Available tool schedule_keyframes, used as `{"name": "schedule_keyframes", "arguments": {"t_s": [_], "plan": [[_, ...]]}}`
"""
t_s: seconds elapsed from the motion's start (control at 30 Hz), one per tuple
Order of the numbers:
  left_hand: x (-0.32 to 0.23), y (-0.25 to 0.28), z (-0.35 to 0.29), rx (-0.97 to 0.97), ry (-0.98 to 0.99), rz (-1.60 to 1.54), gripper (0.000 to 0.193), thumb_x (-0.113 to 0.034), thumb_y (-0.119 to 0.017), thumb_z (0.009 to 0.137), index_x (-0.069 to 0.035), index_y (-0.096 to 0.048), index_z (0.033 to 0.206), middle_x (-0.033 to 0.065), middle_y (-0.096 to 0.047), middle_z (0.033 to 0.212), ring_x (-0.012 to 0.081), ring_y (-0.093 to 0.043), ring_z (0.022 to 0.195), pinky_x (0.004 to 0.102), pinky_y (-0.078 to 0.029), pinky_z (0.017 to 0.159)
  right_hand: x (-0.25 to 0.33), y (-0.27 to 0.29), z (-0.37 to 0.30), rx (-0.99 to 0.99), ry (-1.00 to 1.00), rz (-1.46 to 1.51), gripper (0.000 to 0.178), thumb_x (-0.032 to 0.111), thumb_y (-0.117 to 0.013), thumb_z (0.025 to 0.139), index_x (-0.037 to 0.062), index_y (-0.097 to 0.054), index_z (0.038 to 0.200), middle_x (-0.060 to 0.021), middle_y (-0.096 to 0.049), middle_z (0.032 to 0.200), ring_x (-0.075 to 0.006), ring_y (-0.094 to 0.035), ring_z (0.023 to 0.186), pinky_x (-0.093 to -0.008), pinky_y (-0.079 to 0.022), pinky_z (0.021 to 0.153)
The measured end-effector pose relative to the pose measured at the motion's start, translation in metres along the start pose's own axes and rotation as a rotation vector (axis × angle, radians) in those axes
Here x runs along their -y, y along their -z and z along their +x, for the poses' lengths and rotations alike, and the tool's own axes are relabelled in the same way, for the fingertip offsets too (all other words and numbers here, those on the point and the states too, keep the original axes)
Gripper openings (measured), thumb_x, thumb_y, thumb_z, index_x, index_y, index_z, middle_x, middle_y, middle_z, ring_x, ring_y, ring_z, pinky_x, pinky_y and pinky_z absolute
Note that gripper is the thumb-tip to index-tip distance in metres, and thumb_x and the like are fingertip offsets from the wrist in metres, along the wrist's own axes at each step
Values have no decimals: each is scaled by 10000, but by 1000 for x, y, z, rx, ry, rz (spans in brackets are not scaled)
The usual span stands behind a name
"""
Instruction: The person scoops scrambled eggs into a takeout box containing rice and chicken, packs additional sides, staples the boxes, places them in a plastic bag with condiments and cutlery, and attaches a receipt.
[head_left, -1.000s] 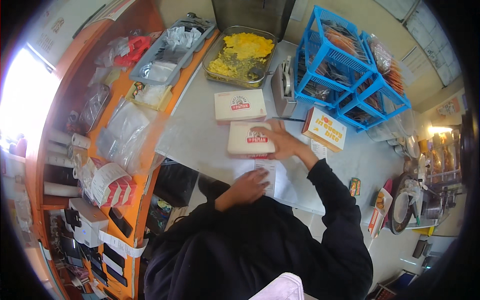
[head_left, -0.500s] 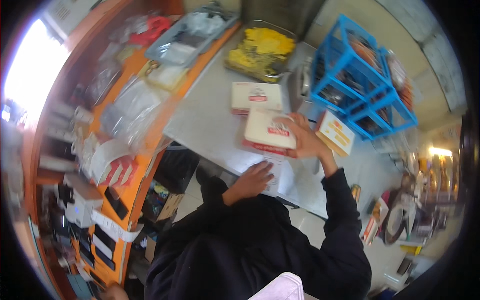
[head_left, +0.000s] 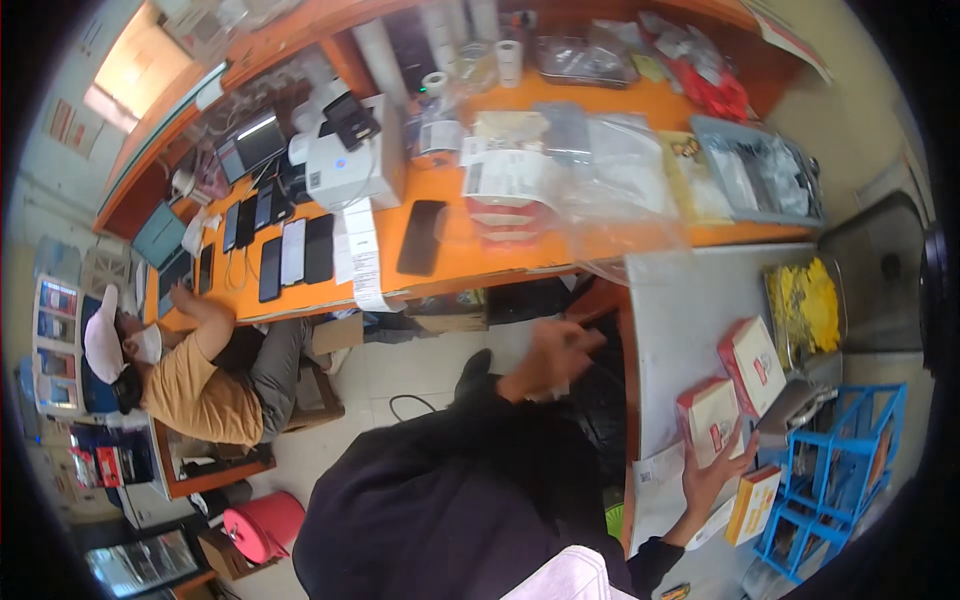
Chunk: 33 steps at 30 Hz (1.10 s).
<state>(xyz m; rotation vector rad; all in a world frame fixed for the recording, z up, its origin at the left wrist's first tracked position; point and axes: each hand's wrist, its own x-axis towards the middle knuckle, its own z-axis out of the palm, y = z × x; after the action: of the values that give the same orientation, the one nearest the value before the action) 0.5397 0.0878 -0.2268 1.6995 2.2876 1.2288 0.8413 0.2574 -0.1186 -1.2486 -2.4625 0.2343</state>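
Note:
My right hand (head_left: 708, 480) is at the near end of a cream and red carton (head_left: 708, 408) on the grey metal table (head_left: 665, 320). Its fingers are spread, with the tips at the carton's edge. A second cream and red carton (head_left: 752, 365) lies beside it, farther right. Away from the table edge, over the floor gap, my left hand (head_left: 555, 358) is raised and smeared by motion. Whether it holds anything is unclear. Near my right wrist stand a white and orange box (head_left: 752, 505) and a printed paper slip (head_left: 662, 478).
An orange counter (head_left: 400, 285) bears phones, a paper strip (head_left: 362, 255), plastic bags and a grey tray (head_left: 740, 160). Blue racks (head_left: 835, 470) and a tub of yellow food (head_left: 805, 305) line the table's right side. A person (head_left: 205, 385) sits at far left, near a pink bucket (head_left: 262, 525).
My view has swung left, bringing the counter and seated person into sight. My left hand has lifted off the paper slip on the table. My right hand's fingers have loosened from around the carton.

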Motion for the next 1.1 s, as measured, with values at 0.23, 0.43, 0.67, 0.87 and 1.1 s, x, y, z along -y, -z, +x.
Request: {"name": "schedule_keyframes", "arguments": {"t_s": [0.23,0.43,0.67,0.87,1.1], "plan": [[210,215,-85,-948,599,283,579,-163,-617,925,64,-342,1381,246,-390,1372,366,-400,1270,423,-318,1076,169,-62,61,-157,386,466,220,28,-690,805,31,-653,1022,-162,-577,1114,-317,-556,1042,-392,-439,911],[269,283,-110,-629,945,-621,414,-168,-696,880,6,-543,1223,57,-664,951,123,-614,817,237,-485,718,361,-155,63,328,557,972,253,37,-676,827,32,-643,1078,-142,-618,1012,-277,-616,945,-351,-488,821],[251,292,-104,-498,1113,-906,231,-155,-725,861,-33,-654,1043,45,-695,907,119,-665,762,246,-552,676,505,-246,42,724,413,1154,434,55,-688,829,70,-546,1239,-145,-659,968,-226,-671,846,-324,-536,743],[236,315,-96,-487,1104,-1127,258,-163,-723,864,-29,-631,1064,66,-688,928,147,-683,805,268,-565,686,535,-262,39,691,399,1095,419,40,-711,802,122,-575,1191,-100,-695,818,-180,-683,717,-304,-534,662],[254,314,-78,-244,1090,-1371,314,-157,-679,855,2,-602,1114,93,-667,986,193,-671,850,327,-557,717,542,-251,53,634,516,1059,251,31,-702,811,57,-646,1054,-121,-701,824,-183,-692,724,-300,-524,652]]}}
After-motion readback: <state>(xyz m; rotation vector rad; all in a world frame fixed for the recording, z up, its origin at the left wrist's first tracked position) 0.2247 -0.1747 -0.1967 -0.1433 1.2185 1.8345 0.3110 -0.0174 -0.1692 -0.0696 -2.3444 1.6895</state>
